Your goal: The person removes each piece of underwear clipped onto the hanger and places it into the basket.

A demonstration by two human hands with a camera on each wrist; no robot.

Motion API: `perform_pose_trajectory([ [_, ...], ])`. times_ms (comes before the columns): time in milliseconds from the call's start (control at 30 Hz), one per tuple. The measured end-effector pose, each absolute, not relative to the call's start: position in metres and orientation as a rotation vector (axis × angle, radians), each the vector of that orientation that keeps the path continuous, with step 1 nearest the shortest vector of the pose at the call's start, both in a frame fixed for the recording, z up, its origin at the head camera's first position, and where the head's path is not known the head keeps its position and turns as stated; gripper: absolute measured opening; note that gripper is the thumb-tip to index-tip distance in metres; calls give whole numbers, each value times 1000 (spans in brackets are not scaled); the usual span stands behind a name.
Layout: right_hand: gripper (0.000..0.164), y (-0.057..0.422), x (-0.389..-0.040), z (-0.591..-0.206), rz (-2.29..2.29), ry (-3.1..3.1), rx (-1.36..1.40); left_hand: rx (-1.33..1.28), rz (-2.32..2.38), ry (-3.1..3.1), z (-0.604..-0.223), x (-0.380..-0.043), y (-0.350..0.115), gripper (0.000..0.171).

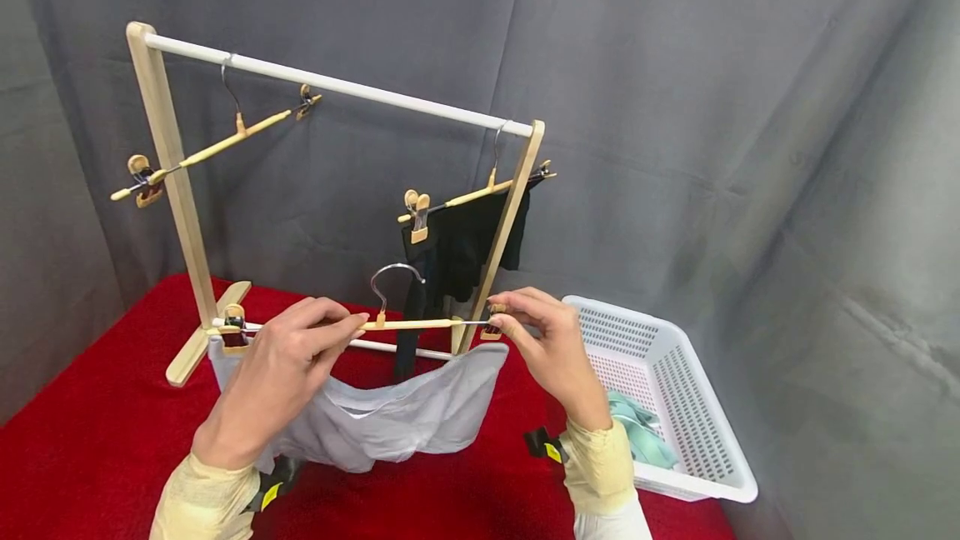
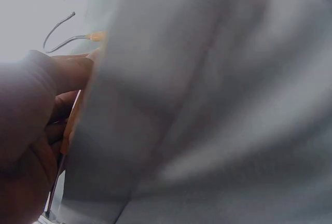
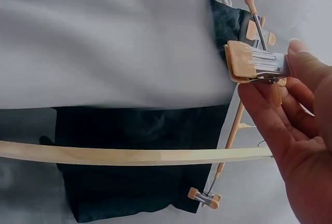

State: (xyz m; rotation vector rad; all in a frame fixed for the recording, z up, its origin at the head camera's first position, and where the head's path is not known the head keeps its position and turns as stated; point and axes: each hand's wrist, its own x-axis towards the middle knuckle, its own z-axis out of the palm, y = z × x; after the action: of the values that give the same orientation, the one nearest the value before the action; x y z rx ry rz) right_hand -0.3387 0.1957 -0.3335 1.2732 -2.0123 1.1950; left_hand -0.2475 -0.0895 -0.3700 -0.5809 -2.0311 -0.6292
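Hanger [image 1: 412,324] and grey garment [image 1: 405,423] were held up between the left hand [image 1: 281,369] and the right hand [image 1: 555,348], above a red cloth [image 1: 97,415] and in front of a wooden rack [image 1: 188,240]. The two hands were kept apart from each other. By the left, the pale bar was pinched between thumb and fingers, to the left of the metal hook [image 1: 397,265], which was turned upward. By the right, the right clip [image 3: 241,60] was gripped between thumb and fingers. At the opposite end, the garment's upper left corner was caught in the left clip [image 1: 235,338]; its upper edge was left sagging between the ends, and its upper right corner was seen close by the right clip (whether any fabric was caught there could not be told). In the left wrist view, much of the scene was covered by blurred grey fabric.

From the rack's white rail [image 1: 337,84], a bare hanger [image 1: 217,147] with a clip near each end was hung at the left, and a dark garment [image 1: 465,232] was suspended from another hanger [image 1: 480,193] at the right. Beyond the right hand, mint-green cloth [image 1: 641,436] was contained in a white basket [image 1: 678,382]. Behind everything, a grey curtain [image 1: 675,107] was hung.
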Motion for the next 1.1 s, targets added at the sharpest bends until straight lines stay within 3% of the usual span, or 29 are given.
perform_pose_trajectory([
  [733,35,206,-358,-353,1159,-2131,1205,-577,-631,-2056,-373,-251,-85,31],
  [1100,40,206,-348,-363,1037,-2074,1079,-569,-641,-2077,-375,-254,-82,29],
])
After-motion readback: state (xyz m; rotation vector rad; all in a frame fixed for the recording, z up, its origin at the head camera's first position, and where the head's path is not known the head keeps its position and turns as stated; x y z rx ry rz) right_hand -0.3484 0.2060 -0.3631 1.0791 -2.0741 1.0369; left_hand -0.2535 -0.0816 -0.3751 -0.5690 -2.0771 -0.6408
